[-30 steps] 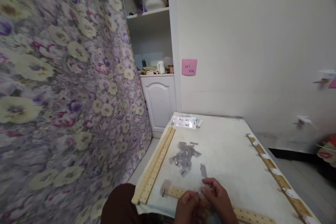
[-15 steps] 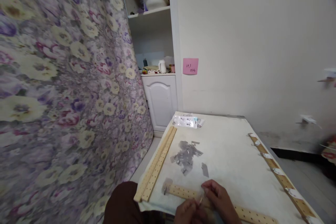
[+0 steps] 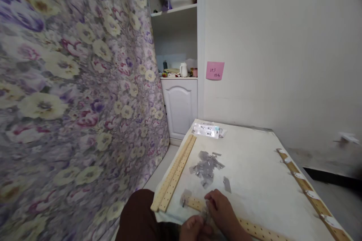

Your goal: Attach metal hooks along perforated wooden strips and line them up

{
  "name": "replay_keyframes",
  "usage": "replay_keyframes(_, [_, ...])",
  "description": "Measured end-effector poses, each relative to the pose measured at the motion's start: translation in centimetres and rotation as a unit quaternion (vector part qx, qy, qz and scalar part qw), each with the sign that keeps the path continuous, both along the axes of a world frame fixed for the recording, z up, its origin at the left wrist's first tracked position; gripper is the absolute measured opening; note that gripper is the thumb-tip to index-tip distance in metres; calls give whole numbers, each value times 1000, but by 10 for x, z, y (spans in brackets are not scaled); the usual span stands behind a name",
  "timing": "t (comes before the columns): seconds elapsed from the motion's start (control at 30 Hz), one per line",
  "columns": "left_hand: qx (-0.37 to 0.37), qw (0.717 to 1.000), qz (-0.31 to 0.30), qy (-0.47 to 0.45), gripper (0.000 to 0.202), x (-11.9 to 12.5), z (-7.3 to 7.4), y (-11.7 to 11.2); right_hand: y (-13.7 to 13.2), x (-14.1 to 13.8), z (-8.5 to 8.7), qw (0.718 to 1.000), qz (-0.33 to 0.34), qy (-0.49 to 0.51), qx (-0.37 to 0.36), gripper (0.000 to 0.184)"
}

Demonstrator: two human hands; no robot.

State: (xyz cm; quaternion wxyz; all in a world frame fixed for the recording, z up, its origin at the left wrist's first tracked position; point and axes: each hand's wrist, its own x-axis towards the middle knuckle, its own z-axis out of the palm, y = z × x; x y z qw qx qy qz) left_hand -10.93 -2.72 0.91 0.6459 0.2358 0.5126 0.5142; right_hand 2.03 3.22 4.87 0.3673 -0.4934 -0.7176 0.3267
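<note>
A great sheet of flowered fabric in purple, cream and pink hangs well to the left of your left hand and fills that whole side. A plain cream wall rises far beyond your right hand. The white cloth-covered table spreads out ahead of both hands. Far beyond them, past the table's end, stands a white cupboard with an arched door.

A pair of long pale wooden strips with rows of holes runs along the table edge, just left of your hands. A single wooden strip carrying white tabs lies well off to the right. A third perforated wooden strip passes straight under your right hand.

Your right hand rests on that third strip, fingers curled over and the tips drawn in towards your left hand. Your left hand is cut off by the bottom edge, so you cannot tell how far it is open.

A loose heap of small clear plastic bags lies near, just ahead of your right fingertips. A flat clear plastic packet lies well beyond the heap. A pink square sticky note is on the wall, further off again.

The small clear plastic piece sits between your two hands. Your right fingers close on it, though it is blurred.
</note>
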Motion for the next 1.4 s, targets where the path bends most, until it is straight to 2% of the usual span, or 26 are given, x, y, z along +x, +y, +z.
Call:
replay_keyframes(0.17, [-2,1000,0,-11,46,-7,-5,5,6,-11,-2,998,3,-60,13,20])
replay_keyframes(0.4, [-25,999,6,22,44,-8,-15,10,12,-13,-9,996,-4,-89,-7,21])
replay_keyframes(0.73, [-29,998,14,59,44,-6,-2,9,16,-16,-18,997,-13,-66,-24,22])
replay_keyframes(0.97, [-31,996,8,79,42,-7,-6,12,18,-15,-21,998,-9,-63,-21,23])
replay_keyframes(1.4, [-31,995,-26,93,41,-12,-11,17,15,-12,-16,998,9,-59,-25,27])
